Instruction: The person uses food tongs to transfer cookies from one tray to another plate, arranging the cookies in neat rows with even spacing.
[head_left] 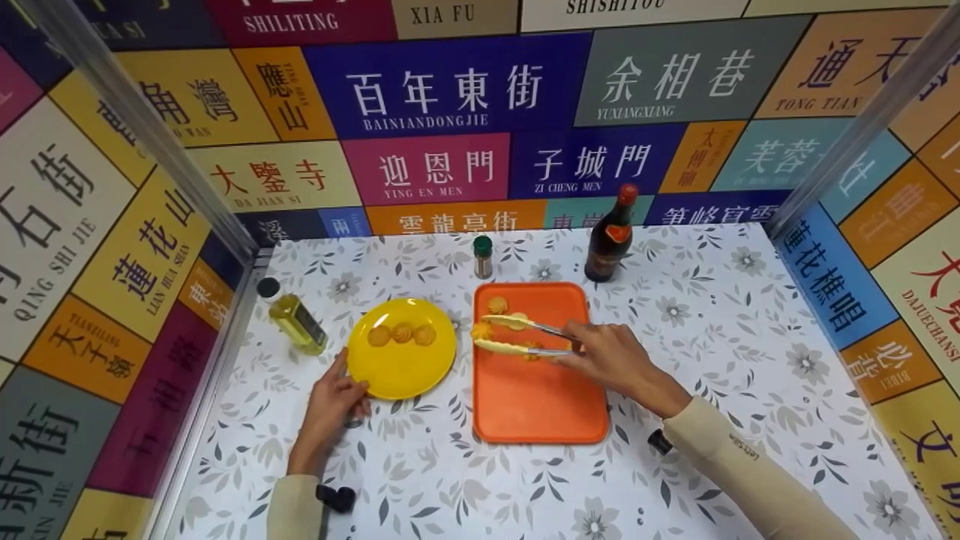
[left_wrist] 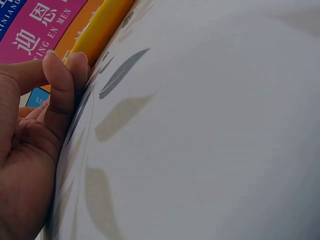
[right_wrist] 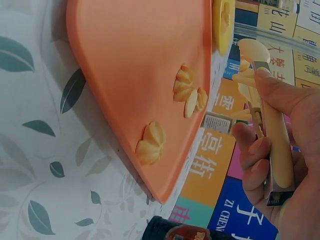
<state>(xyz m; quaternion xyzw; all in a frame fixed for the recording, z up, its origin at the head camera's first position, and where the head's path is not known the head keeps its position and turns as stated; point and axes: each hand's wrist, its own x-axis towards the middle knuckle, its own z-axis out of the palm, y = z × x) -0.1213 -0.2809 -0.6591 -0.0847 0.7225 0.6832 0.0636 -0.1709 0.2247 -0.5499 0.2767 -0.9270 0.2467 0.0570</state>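
Observation:
My right hand [head_left: 619, 360] grips a pair of tongs [head_left: 555, 352] with metal arms and pale yellow tips. A cookie [head_left: 481, 330] sits between the tips, above the left edge of an orange tray [head_left: 540, 409]. Several swirl-shaped cookies lie on the tray; one cookie [right_wrist: 151, 144] shows near its corner in the right wrist view. My left hand [head_left: 334, 394] pinches the lower left rim of a yellow plate [head_left: 405, 375]. Three cookies [head_left: 403, 333] lie in a row on that plate. In the left wrist view the thumb and fingertips [left_wrist: 77, 65] meet at the plate's edge.
An oil bottle [head_left: 296, 319] with a black cap stands left of the plate. Behind the tray are a small green-capped shaker [head_left: 483, 259] and a dark red-capped bottle [head_left: 611, 236]. Printed panels [head_left: 442, 169] wall the flowered table [head_left: 697, 315] at the back and sides.

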